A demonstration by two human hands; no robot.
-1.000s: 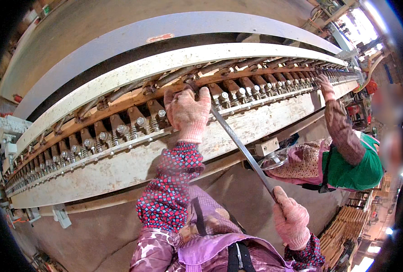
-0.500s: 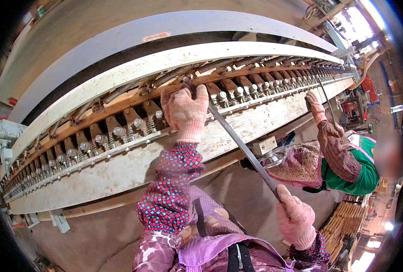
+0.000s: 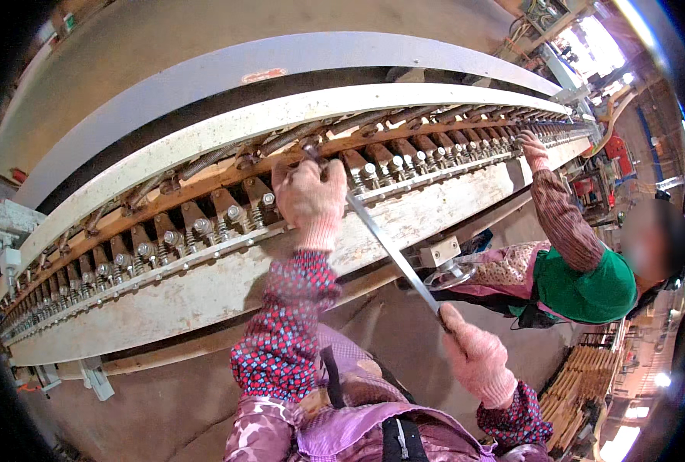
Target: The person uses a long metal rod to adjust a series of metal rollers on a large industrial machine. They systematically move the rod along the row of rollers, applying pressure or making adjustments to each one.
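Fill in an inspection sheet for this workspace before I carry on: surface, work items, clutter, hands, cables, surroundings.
Surface: pale beam, long, with scuffed and stained paint.
Work items: row of brackets with bolts and springs along the beam; metal bar slanting across the beam.
Clutter: wooden strips piled at lower right, away from the beam.
Hands: right hand grips the bar's lower end; left hand is over the brackets at its upper end, grip unclear.
Cables: pale curved hose or cable at far right; its ends cannot be traced.
Surroundings: co-worker in green to the right, one arm reaching toward the brackets.
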